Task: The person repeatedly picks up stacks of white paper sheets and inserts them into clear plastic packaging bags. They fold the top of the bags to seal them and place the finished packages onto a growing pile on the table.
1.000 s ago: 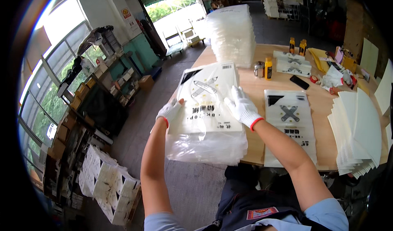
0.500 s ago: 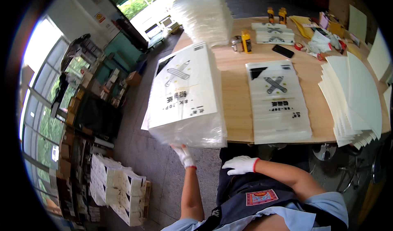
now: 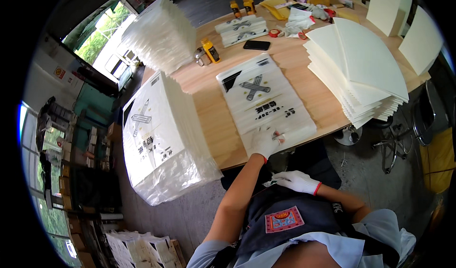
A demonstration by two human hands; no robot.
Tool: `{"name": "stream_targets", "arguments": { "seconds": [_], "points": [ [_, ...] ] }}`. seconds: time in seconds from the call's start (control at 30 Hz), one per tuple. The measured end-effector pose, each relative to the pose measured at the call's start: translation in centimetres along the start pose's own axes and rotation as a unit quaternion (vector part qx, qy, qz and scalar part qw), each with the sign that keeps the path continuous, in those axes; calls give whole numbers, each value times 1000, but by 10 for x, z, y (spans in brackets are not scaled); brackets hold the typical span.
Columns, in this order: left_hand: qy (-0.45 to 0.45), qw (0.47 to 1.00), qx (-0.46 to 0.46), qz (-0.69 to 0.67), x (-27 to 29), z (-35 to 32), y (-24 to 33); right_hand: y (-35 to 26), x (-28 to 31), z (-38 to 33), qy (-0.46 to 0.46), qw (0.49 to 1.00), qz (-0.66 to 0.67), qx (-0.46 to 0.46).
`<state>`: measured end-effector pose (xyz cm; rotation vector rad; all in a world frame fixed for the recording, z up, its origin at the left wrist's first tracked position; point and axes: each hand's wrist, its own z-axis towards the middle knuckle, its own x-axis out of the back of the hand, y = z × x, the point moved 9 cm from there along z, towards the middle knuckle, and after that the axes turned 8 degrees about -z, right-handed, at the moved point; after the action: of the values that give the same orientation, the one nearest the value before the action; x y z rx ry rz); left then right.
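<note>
A flat white plastic bag with a black cross print lies on the wooden table, its near end at the table's front edge. My left hand, in a white glove, rests on that near end with fingers spread. My right hand, also gloved, lies below the table edge against my dark apron, and nothing shows in it. A thick bundle of printed bags wrapped in clear plastic sits to the left and overhangs the table's corner.
A fanned stack of cream sheets fills the table's right side. At the far left stands a tall pile of white bags. A black phone, yellow bottles and red tape rolls lie further back. A chair base stands at the right.
A second ago both hands were on the wrapped bundle. It now lies alone at the left. My left hand has come up from under the table onto the single bag's near end.
</note>
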<state>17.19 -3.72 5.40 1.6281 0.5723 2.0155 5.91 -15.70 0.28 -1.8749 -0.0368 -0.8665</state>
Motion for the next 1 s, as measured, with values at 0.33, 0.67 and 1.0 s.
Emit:
{"name": "stream_targets", "arguments": {
  "seconds": [0.33,0.67,1.0],
  "points": [
    [-71,985,63,-146,-15,29,-41,13,35,10,44,962,266,-37],
    [37,954,3,-298,43,55,-7,25,165,93,359,916,172,-46],
    [30,853,76,-516,85,71,26,55,145,16,98,976,24,-193]
  ]
}}
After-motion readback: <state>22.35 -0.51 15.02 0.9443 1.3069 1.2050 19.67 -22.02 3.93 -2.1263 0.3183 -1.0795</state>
